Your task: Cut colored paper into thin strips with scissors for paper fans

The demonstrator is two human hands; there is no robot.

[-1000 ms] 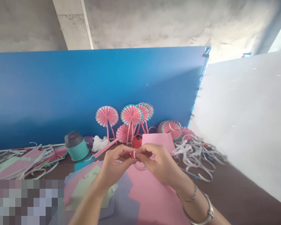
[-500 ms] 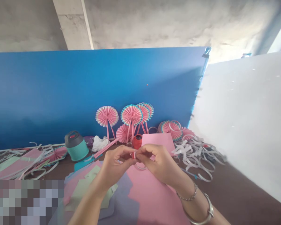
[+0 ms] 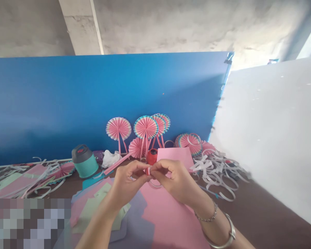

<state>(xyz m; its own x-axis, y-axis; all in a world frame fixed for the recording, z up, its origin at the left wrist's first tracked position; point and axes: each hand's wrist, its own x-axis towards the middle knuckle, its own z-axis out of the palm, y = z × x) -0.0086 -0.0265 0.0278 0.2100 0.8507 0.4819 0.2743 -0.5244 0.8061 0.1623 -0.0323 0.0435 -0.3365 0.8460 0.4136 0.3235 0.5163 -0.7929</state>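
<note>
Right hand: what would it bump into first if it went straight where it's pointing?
The right hand would probably meet the small red-and-white piece first, then the left hand. Whether they already touch is hard to tell.

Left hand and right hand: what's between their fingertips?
A small red-and-white piece, at the fingertips of both left hand and right hand; too small to identify. Seen in the head view.

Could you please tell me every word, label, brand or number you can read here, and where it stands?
None can be read.
Small red-and-white piece at the left hand and right hand: too small to tell.
Teal-and-grey container: no legible text.
</note>
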